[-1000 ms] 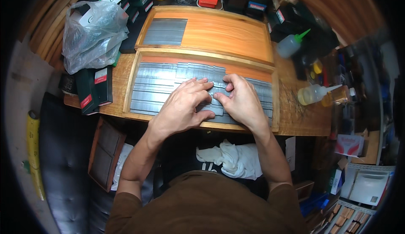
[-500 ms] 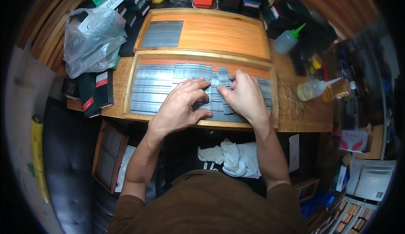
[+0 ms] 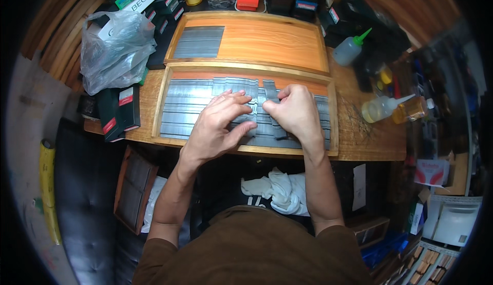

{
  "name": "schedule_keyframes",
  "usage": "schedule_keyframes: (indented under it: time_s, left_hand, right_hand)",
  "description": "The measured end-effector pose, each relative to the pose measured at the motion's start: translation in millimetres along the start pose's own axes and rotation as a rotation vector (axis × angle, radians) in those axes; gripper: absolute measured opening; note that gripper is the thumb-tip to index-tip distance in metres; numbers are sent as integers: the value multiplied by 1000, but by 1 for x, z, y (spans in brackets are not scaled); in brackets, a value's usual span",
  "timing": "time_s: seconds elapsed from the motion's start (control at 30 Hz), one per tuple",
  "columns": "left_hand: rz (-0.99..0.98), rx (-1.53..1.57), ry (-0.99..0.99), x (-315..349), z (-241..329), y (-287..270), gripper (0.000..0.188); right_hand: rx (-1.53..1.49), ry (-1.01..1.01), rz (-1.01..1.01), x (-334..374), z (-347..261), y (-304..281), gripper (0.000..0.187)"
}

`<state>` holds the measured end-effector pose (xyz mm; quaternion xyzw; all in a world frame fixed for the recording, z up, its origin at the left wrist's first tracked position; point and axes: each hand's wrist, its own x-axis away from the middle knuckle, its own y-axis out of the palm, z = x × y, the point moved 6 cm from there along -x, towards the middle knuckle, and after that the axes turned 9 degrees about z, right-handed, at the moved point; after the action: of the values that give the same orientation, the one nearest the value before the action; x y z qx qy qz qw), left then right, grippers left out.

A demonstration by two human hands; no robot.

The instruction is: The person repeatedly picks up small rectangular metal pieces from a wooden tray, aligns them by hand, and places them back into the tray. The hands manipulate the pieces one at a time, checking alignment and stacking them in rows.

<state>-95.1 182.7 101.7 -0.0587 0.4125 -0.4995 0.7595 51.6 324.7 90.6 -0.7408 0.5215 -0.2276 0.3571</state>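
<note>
A shallow wooden tray (image 3: 159,105) holds thin grey metal strips (image 3: 187,102) packed side by side in rows. My right hand (image 3: 295,110) is closed over its right half, thumb and fingers pinching a narrow bundle of metal strips (image 3: 270,89). The bundle's upper end shows above my fingers and its lower end below them, slightly tilted. My left hand (image 3: 218,123) is over the middle of the tray, fingers spread and thumb apart. Its fingertips are beside the edge of the raised middle block of strips (image 3: 236,84); whether they touch it I cannot tell.
Behind stands a second wooden tray (image 3: 272,38) with a block of metal strips (image 3: 197,42) at its left. A plastic bag (image 3: 118,49) and dark boxes (image 3: 119,113) sit left. Squeeze bottles (image 3: 379,109) and loose thin pieces (image 3: 354,115) lie right. A white cloth (image 3: 287,192) is below the table edge.
The bundle in my right hand has tilted, and a gap shows between it and the block to its left. My left hand has shifted slightly left, its thumb drawn back.
</note>
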Motion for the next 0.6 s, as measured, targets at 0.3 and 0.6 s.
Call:
schedule_keyframes:
  time_s: [0.3, 0.6]
  left_hand:
    - [290, 1171, -960, 87, 43, 21, 49]
    - [76, 1190, -1406, 183, 40, 94, 21]
  right_hand:
    - [-217, -523, 13, 113, -55, -47, 33]
    - [-147, -332, -172, 204, 32, -1, 44]
